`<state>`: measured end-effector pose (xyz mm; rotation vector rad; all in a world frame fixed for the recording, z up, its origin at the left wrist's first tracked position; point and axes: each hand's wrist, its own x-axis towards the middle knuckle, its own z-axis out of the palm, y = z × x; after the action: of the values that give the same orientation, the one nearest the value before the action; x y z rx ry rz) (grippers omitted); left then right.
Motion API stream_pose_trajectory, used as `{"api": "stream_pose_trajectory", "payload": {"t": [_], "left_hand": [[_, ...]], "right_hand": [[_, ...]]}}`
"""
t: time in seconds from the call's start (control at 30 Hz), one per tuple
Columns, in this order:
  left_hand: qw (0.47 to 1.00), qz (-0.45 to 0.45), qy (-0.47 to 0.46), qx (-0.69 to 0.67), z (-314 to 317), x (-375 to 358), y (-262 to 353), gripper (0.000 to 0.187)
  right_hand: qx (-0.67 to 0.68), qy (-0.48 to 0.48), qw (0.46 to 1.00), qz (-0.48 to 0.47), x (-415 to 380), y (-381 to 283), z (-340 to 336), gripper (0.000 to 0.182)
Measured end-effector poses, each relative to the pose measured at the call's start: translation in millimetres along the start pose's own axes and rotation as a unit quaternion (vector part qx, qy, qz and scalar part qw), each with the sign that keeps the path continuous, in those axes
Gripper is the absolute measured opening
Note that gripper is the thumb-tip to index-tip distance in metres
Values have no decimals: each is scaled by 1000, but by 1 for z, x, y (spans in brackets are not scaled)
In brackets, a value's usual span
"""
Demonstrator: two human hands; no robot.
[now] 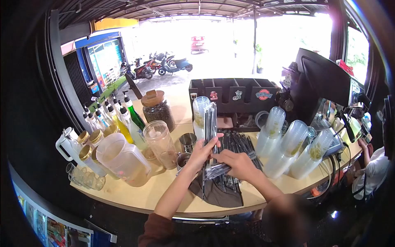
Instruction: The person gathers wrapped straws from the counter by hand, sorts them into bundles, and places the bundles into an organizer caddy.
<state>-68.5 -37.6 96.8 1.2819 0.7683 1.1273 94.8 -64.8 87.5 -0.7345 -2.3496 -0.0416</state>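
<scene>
My left hand (202, 151) is closed around an upright bundle of black straws (210, 121) in clear wrappers. My right hand (238, 164) grips a second, smaller bundle of wrapped straws (218, 170), held nearly level just below my left hand. Beneath and behind both hands, a pile of loose wrapped straws (242, 144) lies on a dark cloth (216, 197) on the wooden counter. Directly behind the upright bundle stands a stack of clear plastic cups (200, 111). A metal cup (187, 142) is close to my left wrist.
Several stacks of clear cups (290, 142) stand at the right, near a coffee machine (329, 127). A black organizer (234, 92) is at the back. Leftward are a plastic pitcher (123, 158), a clear container (160, 144), a bean jar (158, 111) and several pump bottles (133, 115). Another person (372, 173) is far right.
</scene>
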Motion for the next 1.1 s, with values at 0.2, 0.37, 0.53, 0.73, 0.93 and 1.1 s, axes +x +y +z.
{"api": "stream_pose_trajectory", "payload": {"t": [0.2,0.37,0.53,0.73,0.93,1.1], "left_hand": [[997,75,-4,2,1,9,-4,31],[988,131,-31,78,-1,13,-29,28],[989,113,-53,83,-1,1,-46,25],[985,119,-72,103,-7,-2,-65,34],[981,162,27,105,-1,-3,-58,37],[987,135,20,-85,-6,1,-52,26]], "right_hand": [[274,183,920,210,21,4,-17,14],[398,261,845,244,45,13,-25,20],[458,220,825,246,53,22,-13,27],[478,137,821,281,47,27,0,26],[524,161,775,314,47,22,3,17],[445,294,819,212,45,46,17,28]]}}
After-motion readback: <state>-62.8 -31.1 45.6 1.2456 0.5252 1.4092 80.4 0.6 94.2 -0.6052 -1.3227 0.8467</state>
